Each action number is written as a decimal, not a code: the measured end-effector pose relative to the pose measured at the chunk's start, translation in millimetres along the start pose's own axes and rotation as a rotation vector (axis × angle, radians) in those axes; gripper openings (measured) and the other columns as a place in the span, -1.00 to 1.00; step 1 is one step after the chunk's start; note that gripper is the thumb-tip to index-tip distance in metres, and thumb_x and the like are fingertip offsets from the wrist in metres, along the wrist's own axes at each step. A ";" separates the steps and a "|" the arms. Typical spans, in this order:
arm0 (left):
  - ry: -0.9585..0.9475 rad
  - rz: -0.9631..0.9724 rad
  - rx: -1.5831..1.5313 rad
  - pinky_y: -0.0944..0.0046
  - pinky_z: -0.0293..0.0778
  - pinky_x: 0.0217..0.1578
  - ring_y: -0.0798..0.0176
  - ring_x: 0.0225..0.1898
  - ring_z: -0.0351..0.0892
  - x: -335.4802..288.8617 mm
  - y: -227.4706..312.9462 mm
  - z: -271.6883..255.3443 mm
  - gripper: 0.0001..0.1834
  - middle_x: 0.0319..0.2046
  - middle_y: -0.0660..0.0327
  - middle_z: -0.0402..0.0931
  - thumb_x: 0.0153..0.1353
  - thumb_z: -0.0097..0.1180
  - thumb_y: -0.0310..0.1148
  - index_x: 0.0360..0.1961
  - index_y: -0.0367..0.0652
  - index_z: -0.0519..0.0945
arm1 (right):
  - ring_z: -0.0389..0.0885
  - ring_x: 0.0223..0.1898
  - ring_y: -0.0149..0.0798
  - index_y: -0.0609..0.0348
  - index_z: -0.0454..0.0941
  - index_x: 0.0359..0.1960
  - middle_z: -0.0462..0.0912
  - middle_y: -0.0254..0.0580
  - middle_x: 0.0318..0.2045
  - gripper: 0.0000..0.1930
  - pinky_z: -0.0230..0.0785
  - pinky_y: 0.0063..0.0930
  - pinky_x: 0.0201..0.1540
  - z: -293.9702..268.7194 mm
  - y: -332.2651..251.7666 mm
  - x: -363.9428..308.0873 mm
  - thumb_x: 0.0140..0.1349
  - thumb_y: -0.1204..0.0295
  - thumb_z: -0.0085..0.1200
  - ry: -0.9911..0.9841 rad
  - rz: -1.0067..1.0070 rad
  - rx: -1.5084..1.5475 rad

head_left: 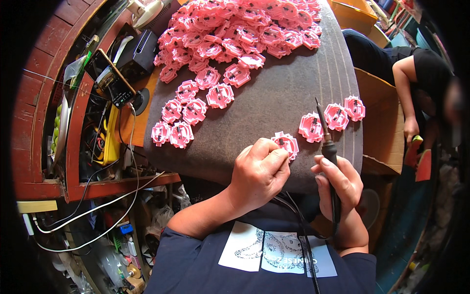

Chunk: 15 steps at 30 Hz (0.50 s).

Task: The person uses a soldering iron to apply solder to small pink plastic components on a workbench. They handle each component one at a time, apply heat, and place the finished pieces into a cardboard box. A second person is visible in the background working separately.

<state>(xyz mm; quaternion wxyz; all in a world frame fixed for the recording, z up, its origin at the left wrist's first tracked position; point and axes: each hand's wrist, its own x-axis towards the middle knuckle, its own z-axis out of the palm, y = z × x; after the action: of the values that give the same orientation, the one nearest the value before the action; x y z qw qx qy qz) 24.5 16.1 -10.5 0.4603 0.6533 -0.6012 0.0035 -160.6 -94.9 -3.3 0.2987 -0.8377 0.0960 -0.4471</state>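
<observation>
In my right hand (pixel 339 186) is a soldering iron (pixel 330 147), held near-upright with its metal tip pointing away from me. My left hand (pixel 260 169) is closed in a pinch at the near edge of a pink plastic part (pixel 286 143) with a black piece in its middle; the fingertips are partly hidden. Just right of it, a short row of like pink parts (pixel 311 127) runs toward the table's right edge. More pink parts (pixel 194 111) lie in a loose band at the left. The iron's tip is apart from the part at my left hand.
A big heap of pink parts (pixel 235 29) covers the far end of the dark table (pixel 254 112). At left stand a phone on a stand (pixel 110 78) and loose cables (pixel 132 161). Beyond the cardboard box (pixel 379 117) at right, another person's hand (pixel 411 128) holds watermelon.
</observation>
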 end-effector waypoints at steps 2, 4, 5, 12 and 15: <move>0.000 0.000 -0.003 0.14 0.65 -0.36 0.06 -0.36 0.71 0.2 -0.2 -0.2 -0.76 -0.29 0.11 0.62 0.07 0.44 -0.63 -0.22 -0.20 0.72 | 0.72 -0.36 -0.13 0.30 0.64 0.14 0.72 0.10 -0.19 -0.62 0.55 -0.34 -0.32 -3.8 0.7 8.1 0.27 0.72 0.25 -0.115 0.024 -0.003; 0.003 0.004 -0.009 0.14 0.65 -0.36 0.06 -0.36 0.71 0.9 -0.6 -0.2 -0.76 -0.29 0.11 0.62 0.07 0.44 -0.62 -0.22 -0.20 0.72 | 0.73 -0.36 -0.12 0.32 0.64 0.11 0.73 0.10 -0.19 -0.63 0.56 -0.32 -0.31 -1.8 4.9 13.8 0.25 0.73 0.23 -0.162 0.025 0.009; -0.002 0.001 -0.008 0.14 0.66 -0.36 0.06 -0.36 0.71 1.1 -0.2 -0.2 -0.76 -0.29 0.11 0.62 0.07 0.44 -0.62 -0.21 -0.20 0.72 | 0.71 -0.38 -0.11 0.31 0.64 0.11 0.71 0.06 -0.20 -0.57 0.54 -0.30 -0.34 3.8 9.7 14.3 0.17 0.75 0.26 -0.151 0.015 0.022; 0.009 0.010 -0.019 0.03 0.59 -0.33 -0.02 -0.36 0.64 -0.4 -1.1 1.7 -0.73 -0.31 0.14 0.56 0.09 0.41 -0.55 -0.15 -0.19 0.71 | 0.76 -0.02 0.28 0.23 0.45 0.23 0.70 0.20 0.08 -0.43 0.64 -0.07 -0.03 22.4 11.7 32.1 0.13 0.70 0.25 -0.237 0.033 0.100; 0.010 0.023 -0.010 0.03 0.59 -0.33 -0.02 -0.35 0.65 -0.4 -1.9 2.1 -0.73 -0.30 0.15 0.57 0.09 0.42 -0.54 -0.14 -0.19 0.71 | 0.76 -0.02 0.25 0.22 0.46 0.22 0.70 0.18 0.07 -0.46 0.64 -0.10 -0.04 25.5 13.7 34.9 0.17 0.63 0.27 -0.257 0.033 0.105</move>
<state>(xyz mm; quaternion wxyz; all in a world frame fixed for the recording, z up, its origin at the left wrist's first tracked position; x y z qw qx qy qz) 24.7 14.8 -13.1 0.4665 0.6438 -0.6065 0.0089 -118.2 -110.2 2.1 0.3595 -0.8695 0.0471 -0.3355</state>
